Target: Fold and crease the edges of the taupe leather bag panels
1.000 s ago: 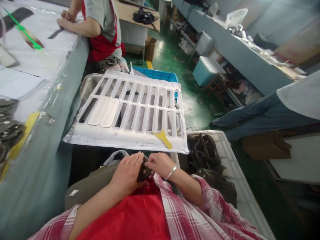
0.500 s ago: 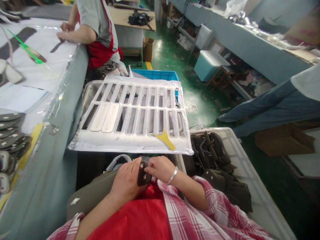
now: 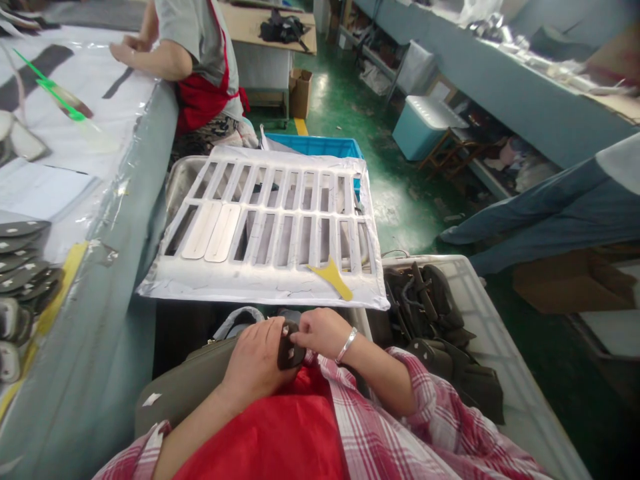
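Note:
An olive-green bag (image 3: pixel 195 377) lies across my lap, its long body running down to the left. My left hand (image 3: pixel 257 357) is wrapped over its near end, fingers closed on it. Small whitish patches show on the bag's dark end flap (image 3: pixel 289 353). At the right edge of that flap, my right hand (image 3: pixel 323 337) is closed in a pinch; what sits between its fingertips is too small to make out. A grey looped strap (image 3: pixel 240 320) rises behind my left hand.
Ahead lies a white slotted frame (image 3: pixel 280 273) bearing pale oblong plates and a yellow Y-shaped tool (image 3: pixel 333 279). A pale bin (image 3: pixel 500 333) at right holds several olive bags. Stacked olive pieces (image 3: pixel 23 267) sit on the left table. A co-worker (image 3: pixel 200 67) works beyond it.
The camera view shifts slightly. Both my hands stay at the bag's end in nearly the same pose. The co-worker's hands have moved a little to the left.

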`<state>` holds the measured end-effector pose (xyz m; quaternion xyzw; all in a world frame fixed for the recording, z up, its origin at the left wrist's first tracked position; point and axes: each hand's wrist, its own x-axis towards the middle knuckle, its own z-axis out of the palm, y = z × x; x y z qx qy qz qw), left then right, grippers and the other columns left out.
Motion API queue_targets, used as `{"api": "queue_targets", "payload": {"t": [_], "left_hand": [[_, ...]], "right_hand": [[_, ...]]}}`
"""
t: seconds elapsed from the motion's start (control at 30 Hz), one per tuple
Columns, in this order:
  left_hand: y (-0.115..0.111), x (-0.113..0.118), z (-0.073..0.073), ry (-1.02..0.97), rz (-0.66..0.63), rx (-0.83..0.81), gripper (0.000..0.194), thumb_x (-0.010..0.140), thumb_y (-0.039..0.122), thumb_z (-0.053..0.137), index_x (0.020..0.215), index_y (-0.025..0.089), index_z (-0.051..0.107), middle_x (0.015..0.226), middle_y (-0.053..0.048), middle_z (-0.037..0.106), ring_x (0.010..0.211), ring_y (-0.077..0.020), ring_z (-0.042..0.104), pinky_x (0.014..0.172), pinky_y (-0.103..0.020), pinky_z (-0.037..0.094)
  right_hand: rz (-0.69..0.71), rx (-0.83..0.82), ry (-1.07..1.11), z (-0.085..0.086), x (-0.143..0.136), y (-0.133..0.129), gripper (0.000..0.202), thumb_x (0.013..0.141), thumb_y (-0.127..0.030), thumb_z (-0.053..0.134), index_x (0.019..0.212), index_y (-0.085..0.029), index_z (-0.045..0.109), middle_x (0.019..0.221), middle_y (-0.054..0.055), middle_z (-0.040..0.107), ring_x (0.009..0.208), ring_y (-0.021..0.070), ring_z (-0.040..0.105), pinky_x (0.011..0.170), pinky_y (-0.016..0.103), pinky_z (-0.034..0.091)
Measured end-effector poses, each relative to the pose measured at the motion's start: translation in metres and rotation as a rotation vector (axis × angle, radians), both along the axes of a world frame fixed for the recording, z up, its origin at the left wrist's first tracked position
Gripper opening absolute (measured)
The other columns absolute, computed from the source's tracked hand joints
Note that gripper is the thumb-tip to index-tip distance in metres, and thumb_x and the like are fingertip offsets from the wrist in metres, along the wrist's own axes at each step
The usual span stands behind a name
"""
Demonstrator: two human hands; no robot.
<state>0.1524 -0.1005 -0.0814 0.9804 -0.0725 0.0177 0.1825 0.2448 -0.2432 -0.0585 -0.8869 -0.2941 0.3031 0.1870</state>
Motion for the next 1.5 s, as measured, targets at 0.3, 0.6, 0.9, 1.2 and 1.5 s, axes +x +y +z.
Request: {"api": "queue_targets", "payload": {"t": [0.3, 0.6, 0.9, 1.2, 1.5], "left_hand": [[0.036, -0.032, 0.016, -0.091, -0.040, -0.103, 0.073, 0.069, 0.050, 0.059, 0.126, 0.013, 0.032, 0.125, -0.016, 0.046, 0.115, -0.0288, 0.042, 0.097, -0.044, 0.033], [0.143, -0.149, 0.039, 0.260, 0.906, -0.550, 0.028, 0.080, 0.045, 0.046, 0.076, 0.018, 0.052, 0.065, 0.002, 0.055, 0.062, -0.0142, 0.053, 0.058, -0.024, 0.041], [0.147, -0.144, 0.028, 0.292, 0.903, -0.885, 0.027, 0.073, 0.040, 0.054, 0.061, 0.015, 0.053, 0.057, 0.003, 0.051, 0.054, -0.0104, 0.046, 0.052, -0.021, 0.034], [0.153, -0.149, 0.018, 0.252, 0.899, -0.934, 0.028, 0.073, 0.041, 0.053, 0.061, 0.016, 0.052, 0.054, 0.004, 0.050, 0.052, -0.0101, 0.044, 0.050, -0.021, 0.033], [0.154, -0.154, 0.004, 0.175, 0.862, -0.967, 0.030, 0.075, 0.044, 0.051, 0.063, 0.016, 0.051, 0.056, 0.005, 0.047, 0.052, -0.0092, 0.040, 0.049, -0.021, 0.031]], "right_hand": [[-0.144, 0.144, 0.067, -0.015, -0.007, -0.002, 0.024, 0.066, -0.036, 0.061, 0.064, -0.017, 0.046, 0.054, -0.006, 0.047, 0.049, 0.0066, 0.038, 0.046, 0.019, 0.025], [-0.146, 0.191, 0.197, -0.022, -0.004, 0.011, 0.026, 0.069, -0.039, 0.054, 0.061, -0.020, 0.038, 0.048, -0.006, 0.042, 0.045, 0.0093, 0.038, 0.043, 0.022, 0.028], [-0.211, 0.075, 0.356, -0.007, -0.012, 0.024, 0.035, 0.067, -0.053, 0.050, 0.062, -0.022, 0.035, 0.044, -0.006, 0.043, 0.042, 0.0111, 0.042, 0.043, 0.023, 0.033], [-0.295, 0.108, 0.320, -0.005, -0.024, 0.031, 0.036, 0.067, -0.054, 0.052, 0.062, -0.022, 0.035, 0.043, -0.006, 0.042, 0.041, 0.0109, 0.041, 0.043, 0.023, 0.031], [-0.282, 0.094, 0.337, -0.010, -0.021, 0.026, 0.035, 0.069, -0.052, 0.054, 0.063, -0.021, 0.039, 0.046, -0.007, 0.043, 0.043, 0.0103, 0.042, 0.045, 0.022, 0.030]]}}
